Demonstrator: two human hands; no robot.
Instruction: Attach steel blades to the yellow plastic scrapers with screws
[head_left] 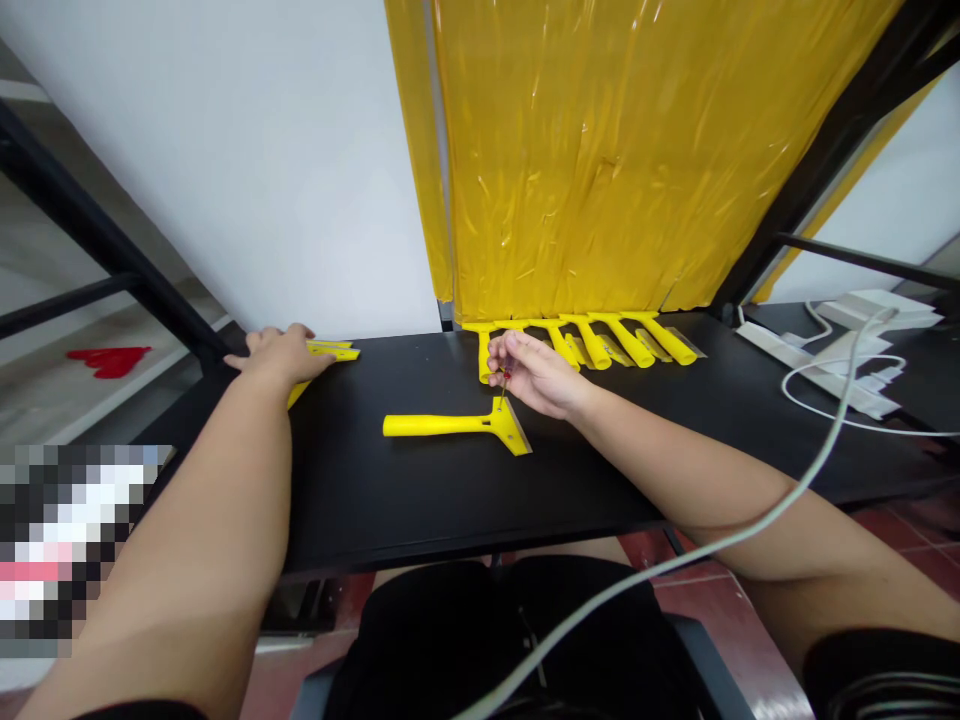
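Observation:
In front of me a yellow scraper (442, 425) lies flat on the black table, handle to the left and blade to the right. My right hand (536, 375) is closed in a pinch on a small screwdriver (506, 378) with a red part on it. Its thin shaft points down to a screw on the scraper's head. Farther left, my left hand (277, 352) lies with spread fingers over another yellow scraper (337, 351), partly hidden under the palm. Whether those fingers grip it is not visible.
Several yellow scrapers (628, 342) lie in a row along the table's back edge, below yellow plastic sheeting (600, 160). White power strips (821, 365) with cables stand at the right. A pale cable (750, 530) crosses above my right forearm. Black frame posts (97, 220) flank the table (420, 505).

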